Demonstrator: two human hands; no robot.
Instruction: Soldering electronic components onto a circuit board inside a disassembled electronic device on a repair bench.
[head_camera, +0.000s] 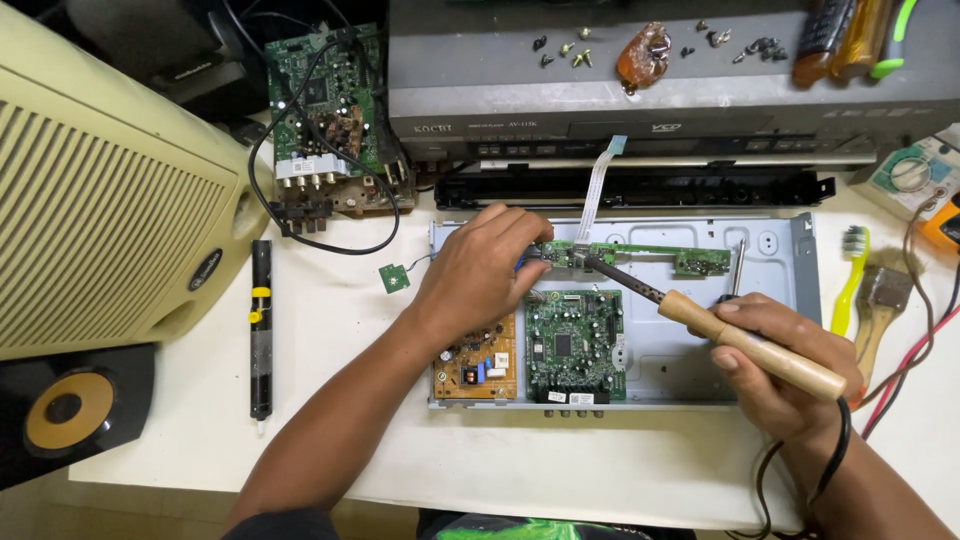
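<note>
My right hand (780, 365) grips a soldering iron (745, 345) by its wooden handle, and the tip reaches up-left onto a narrow green circuit strip (640, 255). At that strip's left end my left hand (480, 270) presses down with its fingers pinched on it. The strip lies across an opened grey metal chassis (700, 345). Below the strip the chassis holds a green main board (575, 345) and an orange power board (480, 365). A white ribbon cable (597, 185) runs from the strip up to the back.
A grey player unit (600, 90) with loose screws on top stands behind. At left lie a green circuit board (330, 110) with a black cable, a black desoldering pump (260, 330), a beige speaker grille (100, 200). At right sit a toothbrush (850, 280) and a paintbrush (880, 295).
</note>
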